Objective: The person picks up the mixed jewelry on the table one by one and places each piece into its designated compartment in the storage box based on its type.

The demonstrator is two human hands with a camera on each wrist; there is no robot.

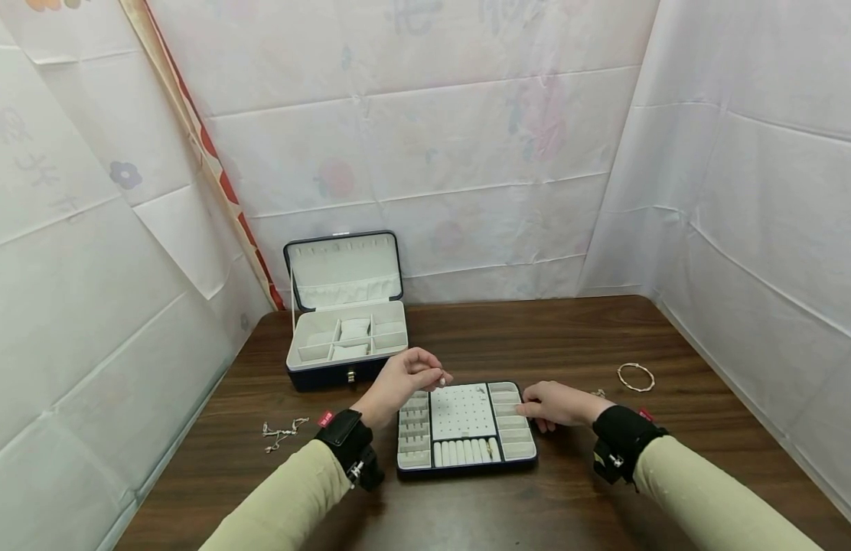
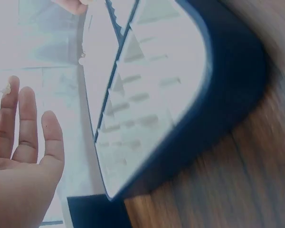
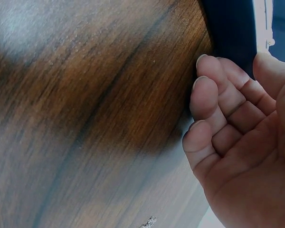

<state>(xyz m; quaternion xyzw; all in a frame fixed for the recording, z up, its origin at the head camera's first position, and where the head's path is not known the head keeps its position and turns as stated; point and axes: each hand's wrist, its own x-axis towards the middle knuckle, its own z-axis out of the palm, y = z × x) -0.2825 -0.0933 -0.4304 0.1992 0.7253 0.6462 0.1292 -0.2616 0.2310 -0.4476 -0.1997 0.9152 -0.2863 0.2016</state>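
My left hand (image 1: 401, 380) hovers over the upper left part of a dark blue jewelry tray (image 1: 467, 472). Between thumb and fingertips it pinches a small earring (image 2: 6, 89), gold-toned with a pale bead; its other fingers extend in the left wrist view. My right hand (image 1: 562, 403) grips the tray's right edge, thumb over the rim and fingers curled against the outer side (image 3: 232, 33). The tray has a white perforated earring panel (image 1: 461, 413), ring rolls (image 1: 460, 453) with a gold-coloured ring (image 1: 490, 448), and side compartments. A small piece of jewelry (image 1: 481, 391) sits at the panel's top right.
Behind to the left stands an open jewelry box (image 1: 320, 377) with its lid raised and cushions inside. A tangled chain (image 1: 282, 433) lies on the wooden table at left. On the right are a bangle (image 1: 636, 377) and a small silvery piece (image 1: 598, 392) beside my wrist.
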